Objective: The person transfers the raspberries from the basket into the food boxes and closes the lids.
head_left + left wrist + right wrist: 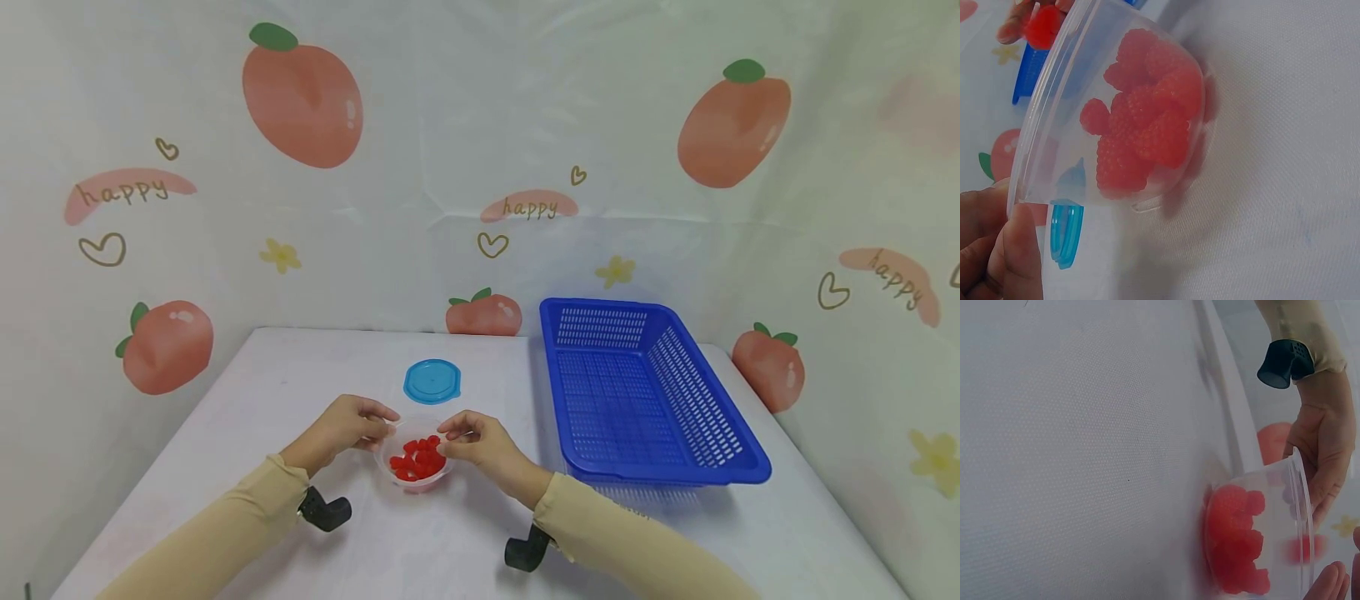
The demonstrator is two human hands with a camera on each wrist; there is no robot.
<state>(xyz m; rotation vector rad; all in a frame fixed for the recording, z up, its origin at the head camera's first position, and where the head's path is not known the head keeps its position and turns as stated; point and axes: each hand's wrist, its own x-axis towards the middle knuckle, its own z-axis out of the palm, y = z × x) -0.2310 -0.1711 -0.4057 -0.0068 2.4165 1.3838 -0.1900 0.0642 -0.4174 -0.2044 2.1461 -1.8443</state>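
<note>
A clear plastic tub [384,471] with several red raspberries [1147,119] heaped in its bottom stands on the white table. My left hand [348,429] pinches the tub's rim from the left, thumb and fingers on either side of the edge. At the tub's right side is my right hand [483,446], its fingertips over the rim. A single raspberry [1043,28] is between those fingertips in the left wrist view, above the tub's mouth. In the right wrist view it shows only as a red blur.
Behind the tub a blue lid [432,381] lies flat on the table [330,375]. A large blue plastic basket [667,477] stands to the right. Back of the table hangs a white cloth [420,125] printed with fruit. Each wrist carries a black camera [326,510].
</note>
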